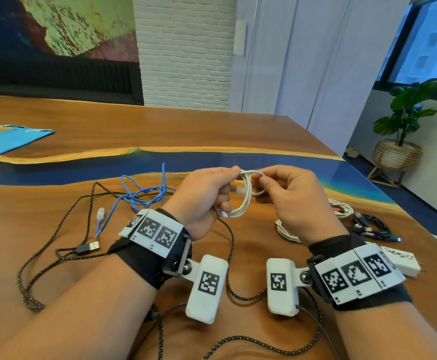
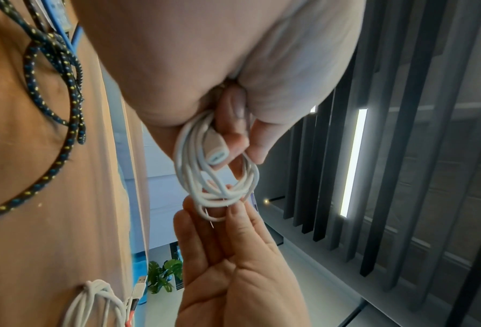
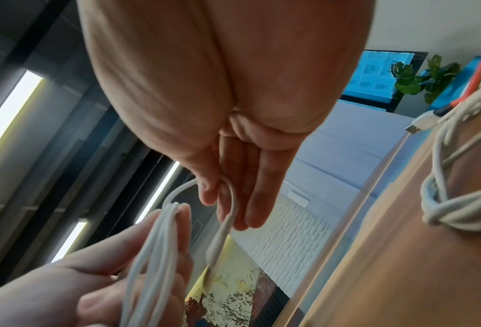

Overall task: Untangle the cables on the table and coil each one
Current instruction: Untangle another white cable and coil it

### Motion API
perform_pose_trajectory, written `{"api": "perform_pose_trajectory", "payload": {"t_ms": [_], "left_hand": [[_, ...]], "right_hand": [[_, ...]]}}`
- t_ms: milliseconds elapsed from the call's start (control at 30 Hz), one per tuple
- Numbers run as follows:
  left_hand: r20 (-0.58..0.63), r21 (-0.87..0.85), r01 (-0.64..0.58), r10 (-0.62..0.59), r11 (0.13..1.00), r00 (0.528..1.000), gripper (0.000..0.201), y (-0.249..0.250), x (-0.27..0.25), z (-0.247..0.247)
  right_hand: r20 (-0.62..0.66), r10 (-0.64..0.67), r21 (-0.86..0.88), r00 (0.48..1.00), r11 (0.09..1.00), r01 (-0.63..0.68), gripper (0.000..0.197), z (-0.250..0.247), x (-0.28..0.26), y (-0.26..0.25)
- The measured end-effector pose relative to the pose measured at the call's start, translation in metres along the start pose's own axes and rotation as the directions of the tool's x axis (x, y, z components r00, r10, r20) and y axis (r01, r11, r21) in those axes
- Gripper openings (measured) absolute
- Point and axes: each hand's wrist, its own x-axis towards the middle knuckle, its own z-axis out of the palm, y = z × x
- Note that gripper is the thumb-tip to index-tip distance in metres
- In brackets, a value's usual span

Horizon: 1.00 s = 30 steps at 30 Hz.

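A thin white cable (image 1: 243,196), smooth and round, is wound into a small loose coil of several loops and is held up above the table (image 1: 212,131) between both hands. One white plug end (image 2: 216,152) is seen tucked inside the loops. The coil is gripped by the left hand (image 1: 204,196), fingers curled round the bundled strands. The free end of the cable is pinched by the right hand (image 1: 290,196) between thumb and fingers near the top of the coil. On the table to the left, a blue network cable (image 1: 139,193) and a black braided USB cable (image 1: 56,245) are left tangled and spread out. To the right, a coiled white cable (image 1: 287,229) and a bundled black cable (image 1: 373,227) are laid near the edge, beside a white charger (image 1: 404,261).
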Motion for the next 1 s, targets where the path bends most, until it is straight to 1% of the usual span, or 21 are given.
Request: {"api": "perform_pose_trajectory", "payload": {"t_ms": [133, 267, 300, 333, 400, 433, 467, 500, 567, 667, 800, 933, 1000], "left_hand": [[-0.049, 0.033, 0.002, -0.001, 0.999, 0.999, 0.023, -0.002, 0.003, -0.002], [-0.016, 0.033, 0.016, -0.016, 0.999, 1.0, 0.022, -0.003, 0.002, 0.0], [0.004, 0.029, 0.024, -0.024, 0.999, 1.0, 0.023, -0.004, 0.001, 0.001], [0.025, 0.025, 0.031, -0.032, 0.999, 0.999, 0.023, -0.004, 0.001, 0.002], [0.056, 0.029, 0.038, -0.04, 0.999, 0.998, 0.025, -0.006, 0.0, 0.004], [0.06, 0.039, 0.038, -0.04, 0.999, 0.997, 0.026, -0.006, 0.0, 0.004], [0.059, 0.05, 0.036, -0.039, 0.998, 0.997, 0.026, -0.007, 0.0, 0.004], [0.056, 0.06, 0.035, -0.038, 0.998, 0.998, 0.027, -0.007, 0.0, 0.004], [0.051, 0.072, 0.033, -0.036, 0.997, 0.998, 0.029, -0.008, 0.001, 0.002], [0.054, 0.088, 0.029, -0.034, 0.996, 0.998, 0.03, -0.007, 0.002, 0.001], [0.073, 0.105, 0.035, -0.043, 0.994, 0.996, 0.027, -0.005, 0.001, 0.0], [0.098, 0.134, 0.042, -0.056, 0.99, 0.994, 0.03, -0.005, -0.001, 0.002], [0.101, 0.134, 0.033, -0.047, 0.99, 0.994, 0.031, -0.004, -0.003, 0.004]], "right_hand": [[0.008, 0.104, 0.216, 0.995, 0.971, -0.103, 0.019, 0.004, -0.003, -0.006], [0.004, 0.191, 0.459, 0.982, 0.872, -0.172, 0.023, 0.01, -0.002, -0.007], [-0.006, 0.195, 0.475, 0.981, 0.864, -0.168, 0.023, 0.011, -0.002, -0.006], [-0.03, 0.182, 0.451, 0.983, 0.88, -0.149, 0.023, 0.013, -0.001, -0.005], [-0.104, 0.105, 0.284, 0.989, 0.956, -0.071, 0.024, 0.013, -0.001, 0.0], [-0.132, 0.062, 0.198, 0.989, 0.98, -0.035, 0.025, 0.012, 0.0, 0.001], [-0.147, 0.035, 0.145, 0.988, 0.989, -0.014, 0.025, 0.011, 0.001, 0.003], [-0.151, 0.03, 0.129, 0.988, 0.992, -0.011, 0.025, 0.01, 0.001, 0.003], [-0.133, 0.06, 0.171, 0.989, 0.985, -0.037, 0.025, 0.01, 0.0, 0.002], [-0.117, 0.094, 0.29, 0.989, 0.955, -0.056, 0.025, 0.012, -0.001, -0.002], [-0.081, 0.148, 0.462, 0.986, 0.882, -0.095, 0.028, 0.015, 0.0, -0.005], [-0.033, 0.184, 0.539, 0.982, 0.831, -0.137, 0.028, 0.014, 0.0, -0.005], [0.021, 0.206, 0.61, 0.978, 0.773, -0.175, 0.027, 0.013, 0.0, -0.005]]}}
